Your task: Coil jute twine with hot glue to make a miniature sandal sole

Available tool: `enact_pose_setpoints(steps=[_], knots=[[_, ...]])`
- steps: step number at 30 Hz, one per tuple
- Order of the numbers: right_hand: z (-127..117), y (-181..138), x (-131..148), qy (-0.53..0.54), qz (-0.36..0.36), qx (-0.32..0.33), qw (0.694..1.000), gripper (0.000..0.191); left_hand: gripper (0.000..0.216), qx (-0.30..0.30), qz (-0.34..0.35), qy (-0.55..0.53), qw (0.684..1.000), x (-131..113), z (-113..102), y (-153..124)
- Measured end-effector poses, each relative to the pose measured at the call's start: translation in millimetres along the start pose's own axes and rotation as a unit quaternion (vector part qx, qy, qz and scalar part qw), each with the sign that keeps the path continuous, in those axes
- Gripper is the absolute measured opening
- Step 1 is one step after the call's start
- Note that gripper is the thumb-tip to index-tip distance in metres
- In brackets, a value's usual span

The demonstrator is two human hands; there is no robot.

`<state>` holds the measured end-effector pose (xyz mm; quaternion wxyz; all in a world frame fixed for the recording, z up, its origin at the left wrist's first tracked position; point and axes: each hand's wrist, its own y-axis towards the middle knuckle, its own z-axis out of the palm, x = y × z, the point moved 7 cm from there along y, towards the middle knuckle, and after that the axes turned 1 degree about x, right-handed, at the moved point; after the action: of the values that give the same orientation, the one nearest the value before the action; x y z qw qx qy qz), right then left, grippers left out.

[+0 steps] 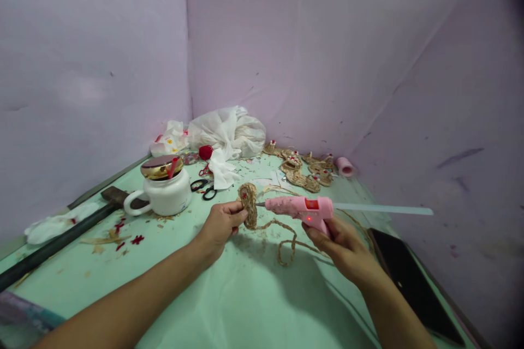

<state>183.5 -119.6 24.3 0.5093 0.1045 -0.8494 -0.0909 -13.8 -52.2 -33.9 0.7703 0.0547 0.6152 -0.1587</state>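
Note:
My left hand [221,224] is closed in a pinch on a small oval piece of coiled jute rope [248,203], held upright above the green table [229,294]. A loose tail of jute cord [286,242] trails from it down onto the table. My right hand [341,242] grips a pink hot glue gun [303,208] with a red light on its side. The gun's nozzle points left and touches the jute piece. A clear glue stick [385,209] sticks out of the gun's back to the right.
A white jar with a gold lid [164,188], black scissors [204,188], a hammer [61,237], white bags [229,133], a red ball [205,151], several finished jute sandals [305,169] and a pink roll [345,166] lie behind. A dark phone [409,278] lies at right. Purple walls enclose the table.

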Motion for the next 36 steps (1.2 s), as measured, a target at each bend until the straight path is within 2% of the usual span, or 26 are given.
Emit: enact_pose_setpoints(steps=[14, 21, 36], knots=[[-1.5, 0.9, 7.1, 0.026, 0.022, -0.005, 0.999, 0.016, 0.03, 0.003, -0.006, 0.006, 1.0, 1.3, 0.4, 0.3], [-1.2, 1.5, 4.4, 0.022, 0.028, -0.016, 0.999, 0.023, 0.034, 0.003, -0.013, 0.008, 1.0, 0.0, 1.9, -1.1], [-3.7, -0.5, -0.4, -0.023, 0.031, -0.039, 0.998, 0.022, 0.031, 0.009, -0.015, 0.015, 1.0, 1.5, 1.8, -1.0]])
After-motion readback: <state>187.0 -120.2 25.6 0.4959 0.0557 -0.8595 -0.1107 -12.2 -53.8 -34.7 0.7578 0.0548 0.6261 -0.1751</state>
